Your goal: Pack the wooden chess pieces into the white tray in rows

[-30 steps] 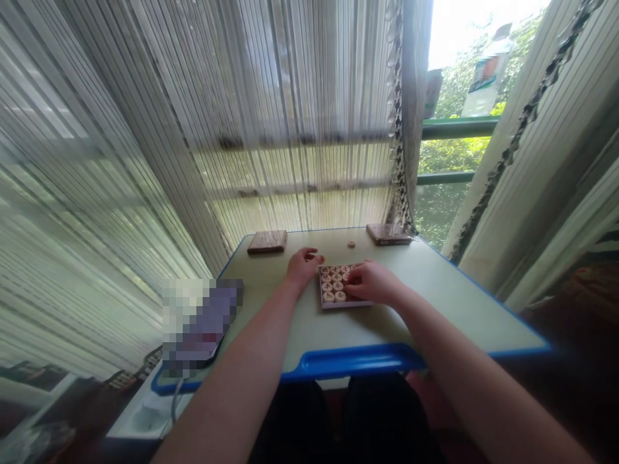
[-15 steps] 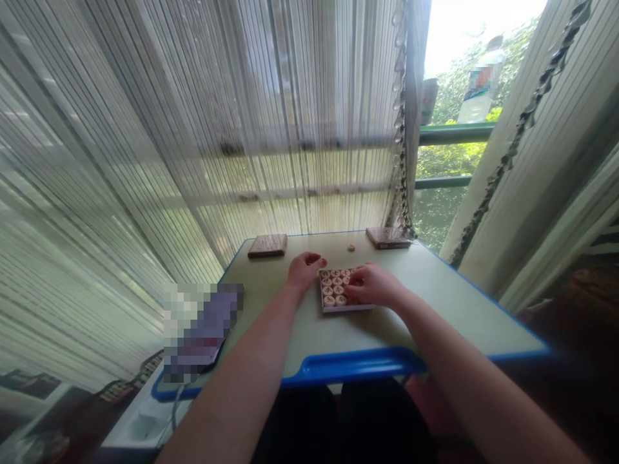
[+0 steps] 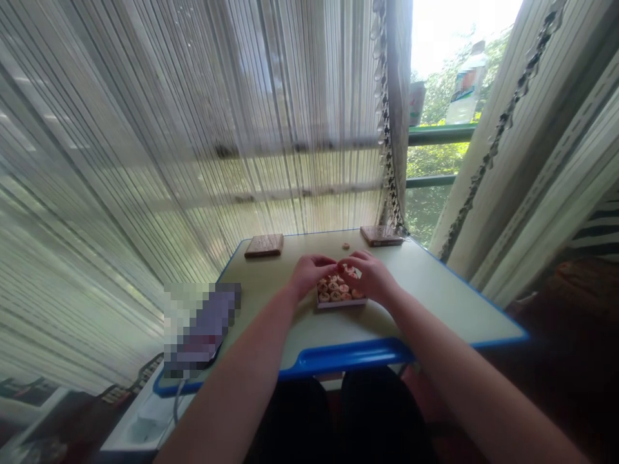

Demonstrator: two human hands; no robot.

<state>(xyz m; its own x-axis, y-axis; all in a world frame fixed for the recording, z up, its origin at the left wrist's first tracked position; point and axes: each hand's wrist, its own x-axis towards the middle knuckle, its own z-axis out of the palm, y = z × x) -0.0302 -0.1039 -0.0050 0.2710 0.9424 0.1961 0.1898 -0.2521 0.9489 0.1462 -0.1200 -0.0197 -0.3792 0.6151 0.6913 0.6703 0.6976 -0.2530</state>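
A shallow box (image 3: 342, 304) of round wooden Chinese chess pieces (image 3: 336, 296) stands on the table, each piece pale with a carved character. Above its far edge my left hand (image 3: 312, 273) and my right hand (image 3: 371, 276) meet at the fingertips, both pinched closed. A small Chinese chess piece appears to be between them, mostly covered by the fingers. The far rows of the box are partly hidden behind my hands. One loose Chinese chess piece (image 3: 345, 245) lies beyond the box.
On the blue-edged table (image 3: 435, 303), a brown flat case (image 3: 264, 245) lies at the back left and another brown case (image 3: 382, 235) at the back right. A blurred-out device (image 3: 206, 335) with a cable is at the left edge. Curtains (image 3: 300, 116) hang behind.
My right hand has lifted from the pieces in the box and moved left and up to my left hand's fingertips. My left hand has shifted slightly toward it. The view has turned a little.
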